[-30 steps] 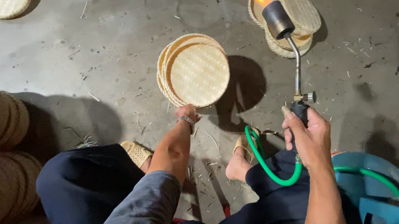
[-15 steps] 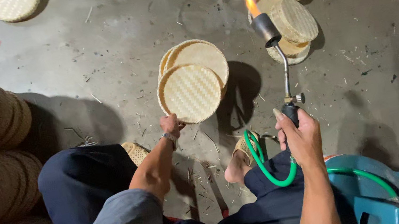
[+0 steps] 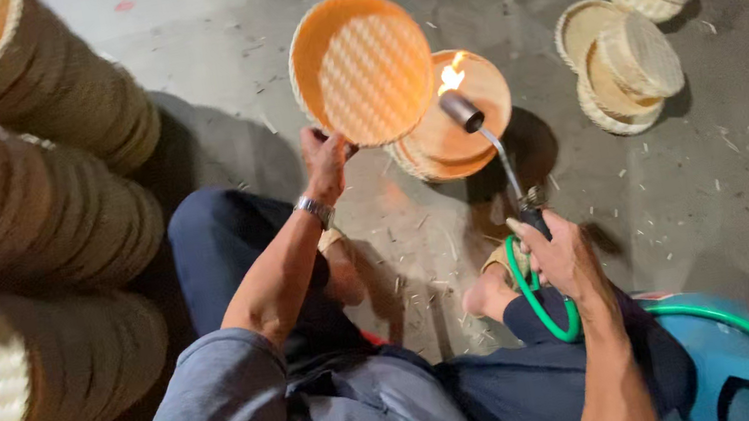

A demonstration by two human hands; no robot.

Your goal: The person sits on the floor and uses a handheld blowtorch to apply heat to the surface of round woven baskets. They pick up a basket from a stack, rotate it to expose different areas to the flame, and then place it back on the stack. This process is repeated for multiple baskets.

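Observation:
My left hand [image 3: 323,159] grips the lower rim of a round woven bamboo tray [image 3: 362,67] and holds it up, tilted. My right hand [image 3: 552,252] is closed around the handle of a gas torch [image 3: 487,139]. Its metal nozzle points up and left, with a small flame [image 3: 449,76] right beside the raised tray's lower right edge. Below the nozzle lies a short stack of the same trays [image 3: 462,125] on the concrete floor, lit orange by the flame. A green hose [image 3: 542,304] loops from the torch handle past my wrist.
Tall sideways stacks of woven trays [image 3: 23,229] fill the left side. More trays [image 3: 623,57] lie scattered on the floor at upper right. A blue plastic stool [image 3: 735,363] sits at lower right. My bare foot [image 3: 489,288] rests under the torch.
My left hand has lifted the top tray off the floor stack and tilted it up. The torch has swung down and left, its flame now close to the tray.

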